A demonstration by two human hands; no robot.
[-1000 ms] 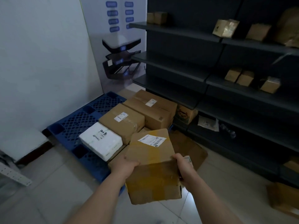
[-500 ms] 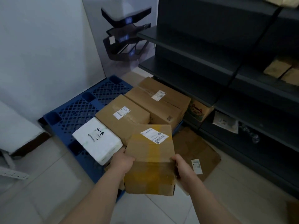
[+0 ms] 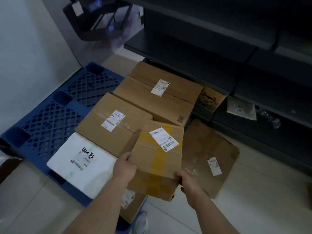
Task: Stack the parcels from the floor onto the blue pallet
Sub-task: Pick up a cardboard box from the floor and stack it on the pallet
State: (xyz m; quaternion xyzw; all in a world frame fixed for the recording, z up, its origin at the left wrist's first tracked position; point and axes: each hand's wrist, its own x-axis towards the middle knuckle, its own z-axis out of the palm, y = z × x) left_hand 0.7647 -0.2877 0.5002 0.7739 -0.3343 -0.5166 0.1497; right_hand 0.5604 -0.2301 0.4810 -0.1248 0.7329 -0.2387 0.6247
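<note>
Parcel (image 3: 157, 159), tilted, gripped between left hand (image 3: 124, 168) and right hand (image 3: 187, 181)

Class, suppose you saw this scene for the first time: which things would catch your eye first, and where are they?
First, the yellow-taped cardboard parcel at centre, held tilted by the left hand and right hand. Next, the white parcel on the blue pallet, bright beside the brown box behind it. A flat cardboard parcel lies on the floor to the right.
</note>
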